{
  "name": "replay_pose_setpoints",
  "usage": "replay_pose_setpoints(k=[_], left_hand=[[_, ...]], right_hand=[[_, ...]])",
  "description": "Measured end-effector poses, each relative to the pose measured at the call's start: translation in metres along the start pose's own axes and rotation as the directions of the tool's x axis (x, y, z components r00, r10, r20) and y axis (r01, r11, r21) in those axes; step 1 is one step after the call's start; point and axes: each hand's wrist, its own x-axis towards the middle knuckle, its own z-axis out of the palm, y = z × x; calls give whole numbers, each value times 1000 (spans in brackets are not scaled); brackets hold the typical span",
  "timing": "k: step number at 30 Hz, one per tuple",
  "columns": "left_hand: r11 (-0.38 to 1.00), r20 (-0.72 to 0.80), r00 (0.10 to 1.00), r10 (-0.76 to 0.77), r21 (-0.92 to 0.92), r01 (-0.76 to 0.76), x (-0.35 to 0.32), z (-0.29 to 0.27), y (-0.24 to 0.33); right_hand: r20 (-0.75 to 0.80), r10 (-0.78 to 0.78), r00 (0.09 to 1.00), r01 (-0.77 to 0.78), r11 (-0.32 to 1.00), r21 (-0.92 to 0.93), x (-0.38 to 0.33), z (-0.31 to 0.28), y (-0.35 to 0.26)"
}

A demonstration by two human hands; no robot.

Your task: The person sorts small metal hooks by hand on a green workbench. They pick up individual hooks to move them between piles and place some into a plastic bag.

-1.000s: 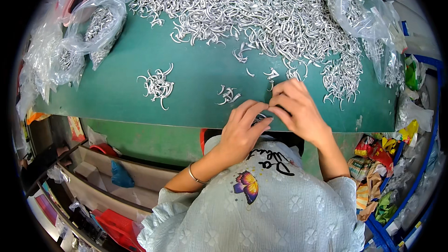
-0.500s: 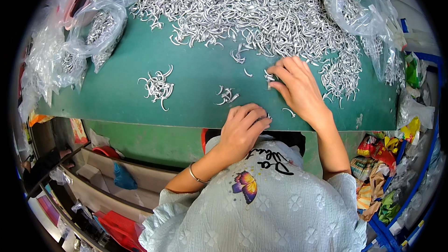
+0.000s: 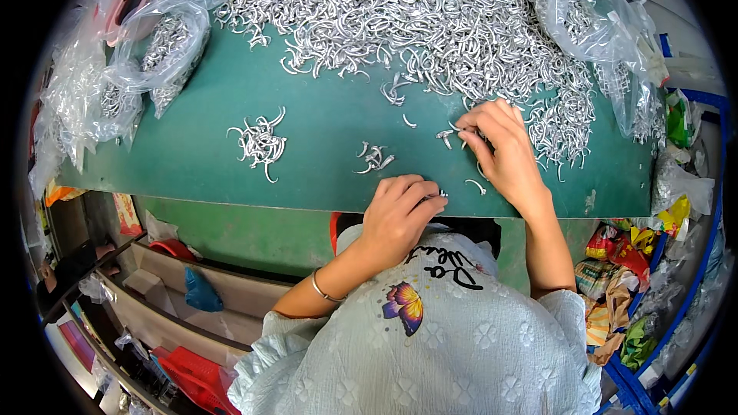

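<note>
A large heap of small curved silvery metal pieces covers the far part of the green table. Just in front of it, my right hand has its fingers bent and thumb close to the index finger, with a curved metal piece at the fingertips. Beside them lies a short loose metal piece. My left hand rests at the table's near edge, fingers curled in. A bit of silvery metal shows by its fingertips; the rest of its grip is hidden.
A small pile of metal pieces lies to the left, and a smaller cluster sits nearer the middle. Clear plastic bags holding such pieces stand at the left; another plastic bag is at the right. A cardboard box is below left.
My right hand has shifted slightly right, uncovering the short metal piece that was at its fingertips. My left hand stays in place.
</note>
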Motion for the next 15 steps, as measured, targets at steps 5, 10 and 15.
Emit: replay_pose_setpoints(k=[5, 10, 15], left_hand=[[1000, -5, 1000, 0, 2, 0, 0, 0, 0], [1000, -9, 1000, 0, 3, 0, 1, 0, 0], [1000, -6, 1000, -9, 0, 9, 0, 1, 0]], right_hand=[[48, -61, 997, 64, 996, -55, 6, -10, -3], [103, -59, 993, 65, 996, -58, 0, -6, 5], [130, -69, 989, 74, 997, -34, -1, -15, -1]])
